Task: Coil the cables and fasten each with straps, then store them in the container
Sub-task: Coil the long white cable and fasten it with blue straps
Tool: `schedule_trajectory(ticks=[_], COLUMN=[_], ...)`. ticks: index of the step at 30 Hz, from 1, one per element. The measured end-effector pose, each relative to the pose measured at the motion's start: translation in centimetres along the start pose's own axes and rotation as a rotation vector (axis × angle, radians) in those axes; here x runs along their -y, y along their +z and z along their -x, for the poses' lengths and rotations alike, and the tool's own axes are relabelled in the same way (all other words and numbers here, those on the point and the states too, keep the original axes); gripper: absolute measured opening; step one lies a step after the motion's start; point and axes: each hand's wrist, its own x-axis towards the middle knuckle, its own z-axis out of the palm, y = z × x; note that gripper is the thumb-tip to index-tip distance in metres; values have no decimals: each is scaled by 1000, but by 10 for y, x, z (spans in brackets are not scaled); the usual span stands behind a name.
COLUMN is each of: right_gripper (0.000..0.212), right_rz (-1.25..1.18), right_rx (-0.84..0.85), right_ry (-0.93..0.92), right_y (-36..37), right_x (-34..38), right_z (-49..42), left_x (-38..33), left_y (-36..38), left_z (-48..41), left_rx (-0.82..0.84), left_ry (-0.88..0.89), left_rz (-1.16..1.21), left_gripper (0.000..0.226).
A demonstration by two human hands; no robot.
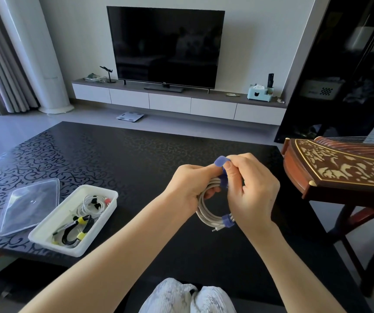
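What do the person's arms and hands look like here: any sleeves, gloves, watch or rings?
The left hand and right hand are bare: no gloves, and no rings that show. The left forearm and right forearm are uncovered to the frame edge, with no sleeve, watch or bracelet in view.

Forearms converging, left hand [189,185] curled gripping, right hand [252,190] fingers [231,175] pinching
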Motion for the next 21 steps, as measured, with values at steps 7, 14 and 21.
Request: schedule_trajectory(ticks=[7, 14, 21], right_gripper=[14, 31, 29], right_rz=[120, 38, -17], right_rx=[91, 204, 193], right_ry=[3, 247, 422], right_y=[5, 11, 5], right_x=[-13, -19, -21], right_z=[29, 39, 26], left_x=[27, 39, 45], left_y=[5, 1, -7], left_z=[-6, -4, 10], left_rx=[60, 93, 180], left_ry=[-355, -245, 392], left_rz=[87, 40, -516], left_gripper=[17, 17, 19])
